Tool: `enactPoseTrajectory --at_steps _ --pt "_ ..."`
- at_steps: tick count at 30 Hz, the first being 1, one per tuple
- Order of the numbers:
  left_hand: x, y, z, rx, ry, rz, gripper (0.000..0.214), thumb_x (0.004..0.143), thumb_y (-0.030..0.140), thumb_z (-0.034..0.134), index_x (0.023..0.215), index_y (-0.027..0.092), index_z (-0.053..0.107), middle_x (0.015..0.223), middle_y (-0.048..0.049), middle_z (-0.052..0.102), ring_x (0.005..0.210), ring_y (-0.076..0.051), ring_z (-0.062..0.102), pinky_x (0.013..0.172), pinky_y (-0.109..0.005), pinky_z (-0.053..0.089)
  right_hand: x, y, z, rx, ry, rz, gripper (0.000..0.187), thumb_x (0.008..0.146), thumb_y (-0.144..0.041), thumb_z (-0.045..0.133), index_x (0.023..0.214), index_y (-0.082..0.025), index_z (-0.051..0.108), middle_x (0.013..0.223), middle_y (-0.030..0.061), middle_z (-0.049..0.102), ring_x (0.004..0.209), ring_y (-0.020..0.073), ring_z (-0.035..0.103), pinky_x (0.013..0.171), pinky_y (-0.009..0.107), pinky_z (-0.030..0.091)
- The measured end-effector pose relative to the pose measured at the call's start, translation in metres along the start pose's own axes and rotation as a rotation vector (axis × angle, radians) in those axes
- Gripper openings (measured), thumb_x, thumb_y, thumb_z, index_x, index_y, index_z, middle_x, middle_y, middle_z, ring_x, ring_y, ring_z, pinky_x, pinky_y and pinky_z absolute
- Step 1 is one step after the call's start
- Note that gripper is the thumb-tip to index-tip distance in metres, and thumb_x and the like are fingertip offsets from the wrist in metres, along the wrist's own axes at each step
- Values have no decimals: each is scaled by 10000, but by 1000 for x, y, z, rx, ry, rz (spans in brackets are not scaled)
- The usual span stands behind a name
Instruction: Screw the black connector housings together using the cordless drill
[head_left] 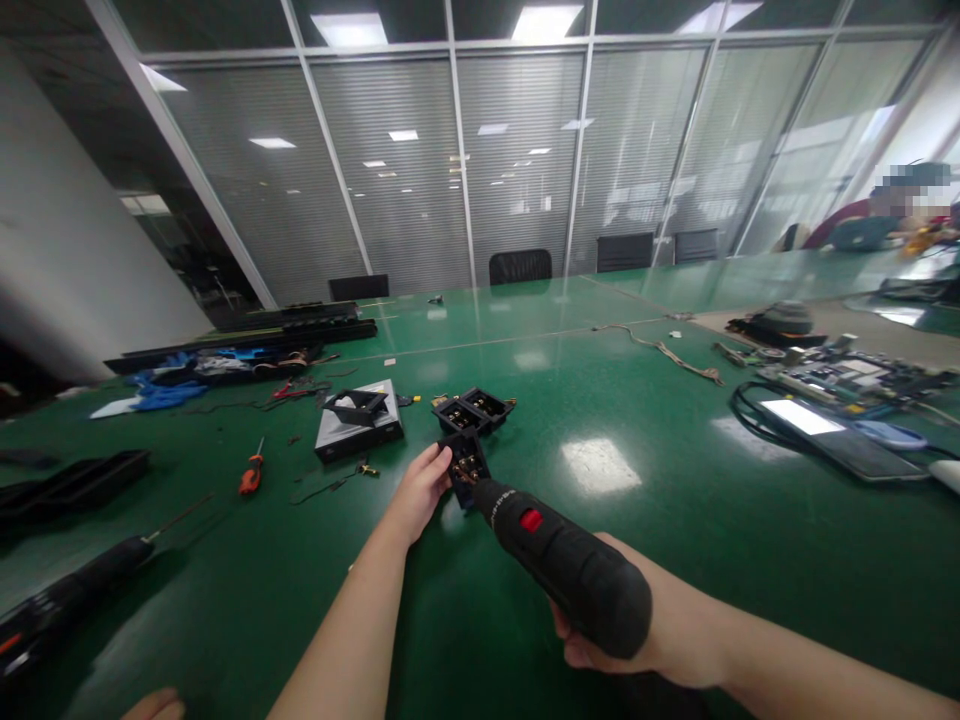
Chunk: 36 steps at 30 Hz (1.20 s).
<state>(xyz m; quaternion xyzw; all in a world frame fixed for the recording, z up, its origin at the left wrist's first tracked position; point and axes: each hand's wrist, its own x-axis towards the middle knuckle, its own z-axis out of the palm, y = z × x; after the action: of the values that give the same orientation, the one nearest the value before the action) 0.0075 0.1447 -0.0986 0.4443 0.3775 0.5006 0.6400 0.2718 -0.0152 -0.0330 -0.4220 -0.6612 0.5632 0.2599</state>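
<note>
My right hand [600, 640] grips a black cordless drill [570, 560] with a red switch on top. The drill's front end points into a small black box [469, 455] with brass-coloured metal parts inside. Fingers of my left hand [424, 490] close around the left side of that box and steady it at the table. The drill hides the bit's tip and part of the box. Just beyond the box lie similar black open housings [472, 408] with brass-coloured parts in them.
A flat silver-and-black device [360, 425] with a black frame on it lies left of centre. Nearby are an orange screwdriver [253, 472] and a long black power tool [82, 590]. Circuit boards [847, 370] and a dark flat device [840, 440] lie right. Another person [862, 225] sits far right.
</note>
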Motion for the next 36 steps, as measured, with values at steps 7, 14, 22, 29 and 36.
enactPoseTrajectory --at_steps 7,14,22,29,36 --pt "-2 2 2 11 -3 3 503 741 542 938 1031 157 795 972 -95 780 869 -227 695 835 -339 512 -1 -1 0 8 12 5 375 655 -320 896 865 -171 624 819 20 685 724 168 596 702 307 521" --pt "-3 3 3 19 -1 -2 504 748 536 935 1042 152 793 970 -98 779 863 -229 693 818 -334 505 0 -2 1 33 -9 5 369 656 -318 898 800 -183 586 775 9 659 689 152 570 647 276 494" --pt "-3 4 5 2 -10 11 505 726 542 946 999 148 784 930 -91 770 829 -227 685 806 -343 506 -1 4 0 18 -10 -10 392 668 -340 905 864 -177 607 807 24 678 689 155 577 646 279 501" --pt "-3 5 6 3 -22 17 484 739 533 940 995 150 789 902 -87 764 811 -227 684 807 -345 508 0 0 0 12 -16 11 371 662 -333 897 813 -176 597 790 20 671 693 155 575 678 299 514" --pt "-2 4 4 8 -11 10 494 732 537 942 998 151 787 908 -89 764 816 -229 684 811 -350 505 0 -1 -1 6 -31 21 355 660 -333 894 840 -169 636 816 33 698 715 175 600 694 315 520"
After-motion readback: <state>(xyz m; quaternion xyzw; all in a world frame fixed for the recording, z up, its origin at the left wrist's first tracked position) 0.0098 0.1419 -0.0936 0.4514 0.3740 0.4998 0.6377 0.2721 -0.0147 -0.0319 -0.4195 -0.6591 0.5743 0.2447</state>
